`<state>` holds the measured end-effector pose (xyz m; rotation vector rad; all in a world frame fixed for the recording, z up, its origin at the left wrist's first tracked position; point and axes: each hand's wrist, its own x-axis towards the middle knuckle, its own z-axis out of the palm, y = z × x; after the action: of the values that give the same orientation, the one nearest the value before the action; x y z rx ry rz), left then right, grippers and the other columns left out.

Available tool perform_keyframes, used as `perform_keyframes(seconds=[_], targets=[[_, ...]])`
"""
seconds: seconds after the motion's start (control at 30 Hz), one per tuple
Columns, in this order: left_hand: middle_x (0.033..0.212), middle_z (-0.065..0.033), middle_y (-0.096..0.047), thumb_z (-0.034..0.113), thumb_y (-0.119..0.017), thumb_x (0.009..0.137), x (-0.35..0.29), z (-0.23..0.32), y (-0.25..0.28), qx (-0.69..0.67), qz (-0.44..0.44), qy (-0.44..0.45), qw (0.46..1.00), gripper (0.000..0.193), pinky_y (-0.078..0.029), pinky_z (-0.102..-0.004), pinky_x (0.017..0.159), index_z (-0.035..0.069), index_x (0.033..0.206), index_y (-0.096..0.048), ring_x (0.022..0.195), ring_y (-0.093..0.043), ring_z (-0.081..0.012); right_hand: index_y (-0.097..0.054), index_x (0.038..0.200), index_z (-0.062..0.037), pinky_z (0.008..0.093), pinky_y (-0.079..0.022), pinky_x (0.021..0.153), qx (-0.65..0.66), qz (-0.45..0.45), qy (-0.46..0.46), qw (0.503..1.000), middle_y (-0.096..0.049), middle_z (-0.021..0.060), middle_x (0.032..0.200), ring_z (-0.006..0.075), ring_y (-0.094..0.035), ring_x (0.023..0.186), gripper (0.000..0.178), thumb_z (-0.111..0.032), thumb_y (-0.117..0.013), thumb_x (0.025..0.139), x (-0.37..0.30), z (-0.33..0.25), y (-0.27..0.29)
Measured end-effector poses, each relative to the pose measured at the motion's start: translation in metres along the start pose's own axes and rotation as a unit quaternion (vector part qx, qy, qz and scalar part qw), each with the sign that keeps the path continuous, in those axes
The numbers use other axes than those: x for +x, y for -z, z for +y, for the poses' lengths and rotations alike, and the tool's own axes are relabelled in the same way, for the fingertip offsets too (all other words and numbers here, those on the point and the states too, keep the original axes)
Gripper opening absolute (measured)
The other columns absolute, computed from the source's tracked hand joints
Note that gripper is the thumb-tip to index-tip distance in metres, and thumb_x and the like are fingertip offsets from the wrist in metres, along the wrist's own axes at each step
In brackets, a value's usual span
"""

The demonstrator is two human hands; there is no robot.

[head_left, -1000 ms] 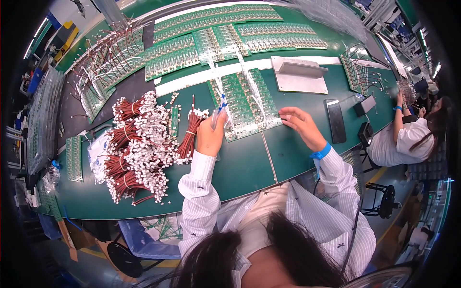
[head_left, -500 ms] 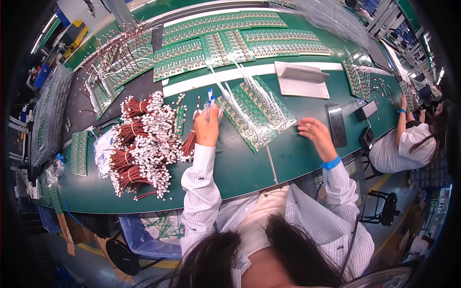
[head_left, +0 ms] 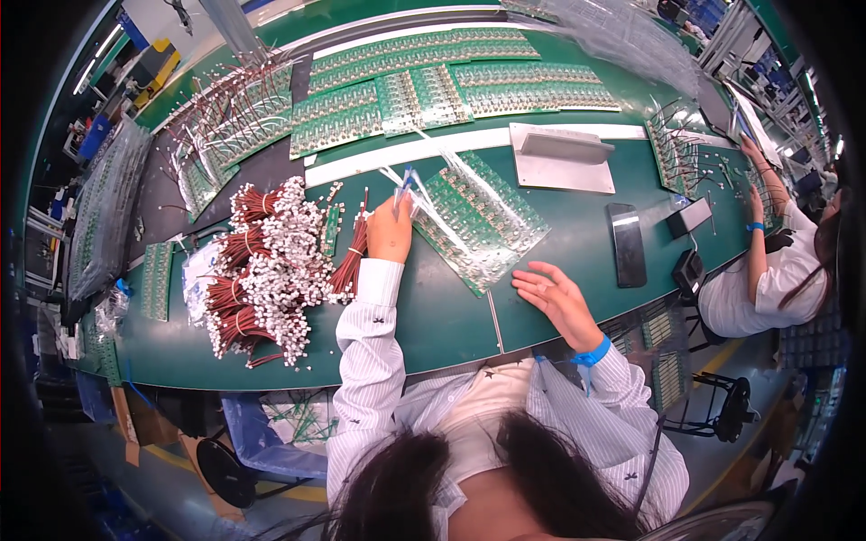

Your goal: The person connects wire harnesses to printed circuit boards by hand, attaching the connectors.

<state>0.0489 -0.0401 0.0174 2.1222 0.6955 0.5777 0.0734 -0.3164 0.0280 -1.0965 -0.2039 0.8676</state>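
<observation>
My left hand (head_left: pixel 389 233) is closed on slim blue-and-white strips (head_left: pixel 405 179), which stick up past the fingers; their exact kind is too small to tell. It is at the left edge of a green circuit board panel (head_left: pixel 476 215) that lies aslant on the table, with long white strips across it. My right hand (head_left: pixel 557 302) is open, fingers stretched out, near the panel's lower right corner with nothing in it. Left of my left hand is a heap of brown-red wire bundles (head_left: pixel 271 270) with white connectors. One bundle (head_left: pixel 351 259) lies right beside that hand.
Rows of board panels (head_left: pixel 406 90) span the table's far side. Wired boards (head_left: pixel 230 135) stand at the back left. A metal bracket (head_left: pixel 564 158), a black phone (head_left: pixel 628 243) and a small box (head_left: pixel 689 217) are on the right. Another person (head_left: pixel 767 270) works at far right.
My right hand has moved left and nearer me, toward the panel's lower corner. The panel has shifted slightly left. My left hand stays closed beside it, and the strips in it now tilt.
</observation>
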Motion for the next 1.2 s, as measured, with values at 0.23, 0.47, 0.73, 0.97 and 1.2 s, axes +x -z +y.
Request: perform_keyframes(seconds=[0.23, 0.47, 0.73, 0.97, 1.2], targets=[[0.062, -0.0199, -0.055, 0.025, -0.048, 0.082, -0.036, 0.001, 0.026, 0.034, -0.082, -0.006, 0.996, 0.028, -0.04, -0.0377, 0.053, 0.0, 0.081, -0.058, 0.06, -0.055, -0.0343, -0.03, 0.12, 0.0032, 0.0316, -0.032, 0.095, -0.082, 0.06, 0.074, 0.992, -0.039, 0.0207, 0.119, 0.0257, -0.041, 0.111, 0.041, -0.011, -0.041, 0.084, 0.005, -0.01, 0.012], [0.065, -0.0088, -0.06, 0.029, -0.045, 0.085, -0.082, -0.008, 0.047, -0.108, -0.159, 0.139, 0.971, 0.035, -0.031, -0.0244, 0.037, -0.001, 0.077, -0.057, 0.039, -0.043, -0.0087, -0.031, 0.12, 0.0036, 0.0304, -0.032, 0.094, -0.103, 0.067, 0.081, 0.989, -0.041, 0.0196, 0.118, 0.0229, -0.042, 0.11, 0.041, -0.011, -0.044, 0.083, 0.013, -0.013, 0.019], [0.082, -0.0158, -0.059, 0.031, -0.041, 0.088, -0.111, 0.015, 0.054, -0.401, 0.046, 0.002, 0.915, 0.033, -0.037, -0.0197, 0.048, 0.0, 0.093, -0.05, 0.05, -0.047, -0.0092, -0.03, 0.123, 0.0003, 0.0305, -0.029, 0.095, -0.174, 0.055, 0.086, 0.979, -0.039, 0.015, 0.122, 0.0217, -0.037, 0.115, 0.047, -0.007, -0.049, 0.081, 0.026, -0.018, 0.014], [0.086, -0.0143, -0.057, 0.022, -0.045, 0.084, -0.126, 0.014, 0.07, -0.339, 0.058, -0.06, 0.937, 0.033, -0.04, -0.027, 0.071, 0.0, 0.108, -0.043, 0.076, -0.051, -0.0162, -0.026, 0.125, -0.0035, 0.0386, -0.022, 0.099, -0.55, 0.041, 0.22, 0.805, -0.023, 0.0194, 0.131, 0.0333, -0.025, 0.121, 0.079, -0.015, -0.071, 0.061, 0.017, -0.001, -0.002], [0.079, -0.0117, -0.057, 0.016, -0.047, 0.083, -0.124, -0.01, 0.071, -0.37, -0.065, 0.069, 0.924, 0.023, -0.04, -0.0268, 0.065, 0.0, 0.099, -0.046, 0.07, -0.051, -0.0139, -0.026, 0.125, -0.0019, 0.0365, -0.027, 0.097, -0.589, 0.078, 0.247, 0.765, -0.03, 0.0184, 0.128, 0.0327, -0.03, 0.117, 0.072, -0.01, -0.067, 0.066, 0.027, 0.015, 0.0]])
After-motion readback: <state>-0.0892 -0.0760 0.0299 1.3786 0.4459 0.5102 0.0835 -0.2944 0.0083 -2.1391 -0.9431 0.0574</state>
